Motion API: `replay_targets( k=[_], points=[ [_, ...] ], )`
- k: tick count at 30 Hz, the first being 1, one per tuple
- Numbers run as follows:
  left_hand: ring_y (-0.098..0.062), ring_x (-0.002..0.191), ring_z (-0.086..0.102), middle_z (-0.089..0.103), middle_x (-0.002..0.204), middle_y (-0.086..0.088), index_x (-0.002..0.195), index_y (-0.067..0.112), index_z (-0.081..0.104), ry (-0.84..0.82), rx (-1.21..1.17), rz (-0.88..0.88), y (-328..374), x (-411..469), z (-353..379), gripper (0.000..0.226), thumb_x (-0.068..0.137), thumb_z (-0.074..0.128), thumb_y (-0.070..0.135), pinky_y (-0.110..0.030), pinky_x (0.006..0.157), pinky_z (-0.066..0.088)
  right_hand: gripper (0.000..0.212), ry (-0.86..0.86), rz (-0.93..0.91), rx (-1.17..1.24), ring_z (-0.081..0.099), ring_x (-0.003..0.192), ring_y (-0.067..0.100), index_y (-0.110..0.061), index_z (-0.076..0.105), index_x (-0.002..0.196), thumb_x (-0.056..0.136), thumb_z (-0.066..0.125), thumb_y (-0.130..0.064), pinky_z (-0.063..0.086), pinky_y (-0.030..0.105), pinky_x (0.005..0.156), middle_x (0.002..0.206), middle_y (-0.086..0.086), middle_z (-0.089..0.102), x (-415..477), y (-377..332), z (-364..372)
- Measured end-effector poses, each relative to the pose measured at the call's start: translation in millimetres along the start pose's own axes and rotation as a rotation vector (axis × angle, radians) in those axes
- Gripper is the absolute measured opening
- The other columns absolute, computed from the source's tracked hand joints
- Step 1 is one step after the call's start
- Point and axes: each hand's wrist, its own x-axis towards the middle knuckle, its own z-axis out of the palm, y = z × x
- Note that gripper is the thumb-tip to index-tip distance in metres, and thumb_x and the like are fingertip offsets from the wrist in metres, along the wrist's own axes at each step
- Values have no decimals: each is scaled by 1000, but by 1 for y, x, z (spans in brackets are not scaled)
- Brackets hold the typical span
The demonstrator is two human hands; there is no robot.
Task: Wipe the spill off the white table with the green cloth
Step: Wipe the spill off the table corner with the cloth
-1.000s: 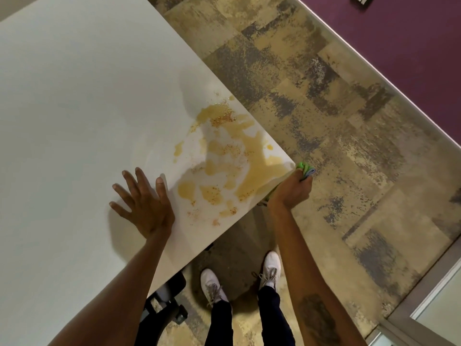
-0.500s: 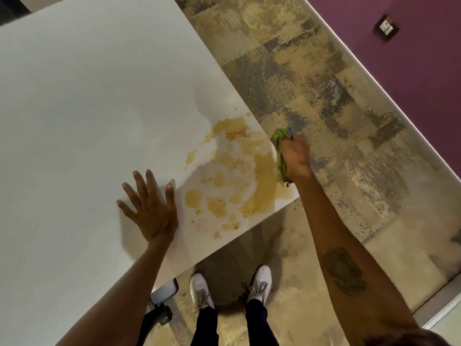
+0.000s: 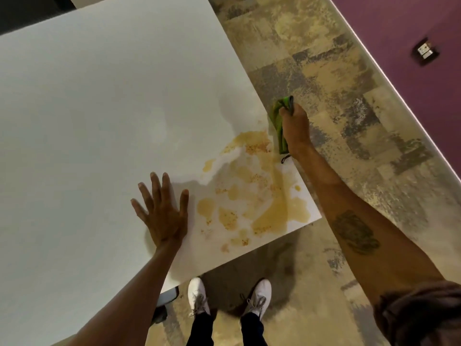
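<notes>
A yellowish-brown spill (image 3: 259, 193) with gritty specks covers the near right corner of the white table (image 3: 99, 108). My right hand (image 3: 295, 128) grips the bunched green cloth (image 3: 279, 121) at the table's right edge, at the far end of the spill. The cloth rests against the tabletop there. A paler streak runs through the spill from the cloth toward the corner. My left hand (image 3: 162, 211) lies flat on the table, fingers spread, just left of the spill.
Mottled tan and grey carpet (image 3: 336, 121) lies to the right of the table. A purple wall (image 3: 411, 33) with a small socket plate (image 3: 426, 54) runs along the far right. My white shoes (image 3: 199, 295) stand below the table's corner, beside a dark chair part (image 3: 167, 300).
My right hand has carried the green cloth from the table's near corner up along the right edge to the far end of the spill. My left hand has stayed flat.
</notes>
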Motion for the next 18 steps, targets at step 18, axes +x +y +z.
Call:
replay_targets(
  k=[18],
  points=[
    [-31,159,1,9,171,-2,162,25,20,11,4,6,0,1,-1,78,98,15,68,-63,124,1,41,-363,-540,-555,49,63,11,-18,67,80,87,57,-57,36,24,60,72,0,58,16,-13,21]
  ],
)
